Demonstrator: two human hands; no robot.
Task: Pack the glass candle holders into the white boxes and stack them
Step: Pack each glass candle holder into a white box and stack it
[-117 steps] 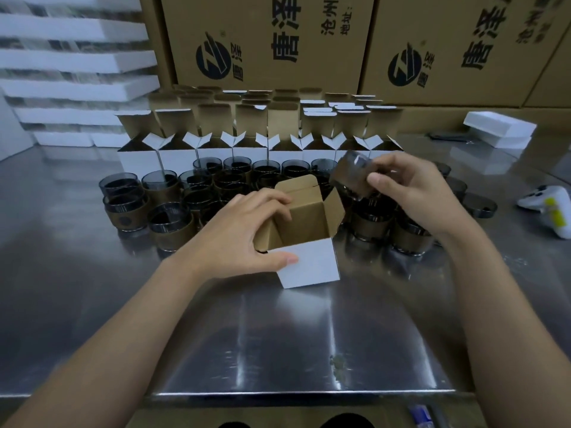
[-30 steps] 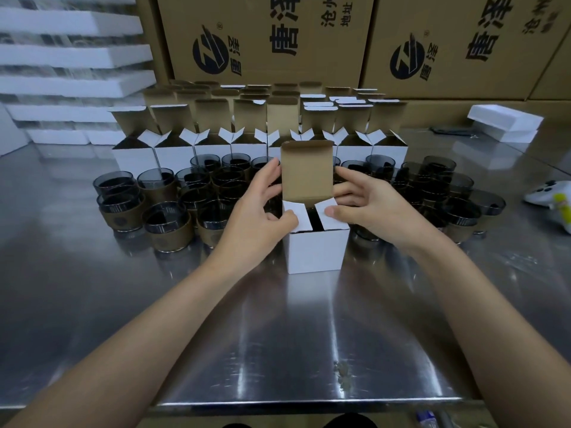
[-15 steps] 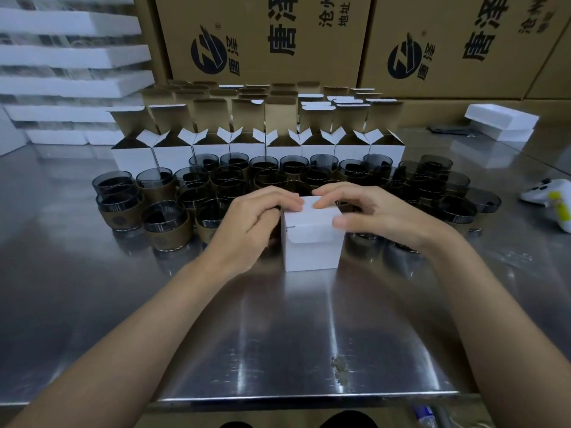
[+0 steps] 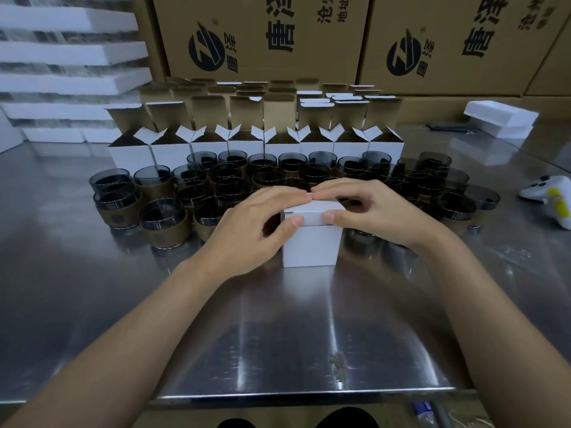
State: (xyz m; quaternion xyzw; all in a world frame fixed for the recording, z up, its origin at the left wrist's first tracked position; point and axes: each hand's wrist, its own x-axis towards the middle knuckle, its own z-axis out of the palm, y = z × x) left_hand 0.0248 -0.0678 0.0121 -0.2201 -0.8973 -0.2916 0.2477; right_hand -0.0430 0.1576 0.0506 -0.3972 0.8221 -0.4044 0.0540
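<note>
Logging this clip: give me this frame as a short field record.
Surface: metal table
Box: white box, upright, lid folded down
Left hand: fingers on lid, thumb on front flap
Right hand: mirrors that grip
Unpacked: glass candle holders clustered behind box
Spare: open boxes in rows farther back
Extras: controller far right; cartons at back

white box [image 4: 310, 242]: contents hidden, lid down | candle holders [image 4: 162, 223]: middle ones hidden behind left hand [image 4: 250, 230], right hand [image 4: 377, 211] | cartons [image 4: 262, 35]: print cut by top edge | foam slabs [image 4: 61, 54]: blurred
</note>
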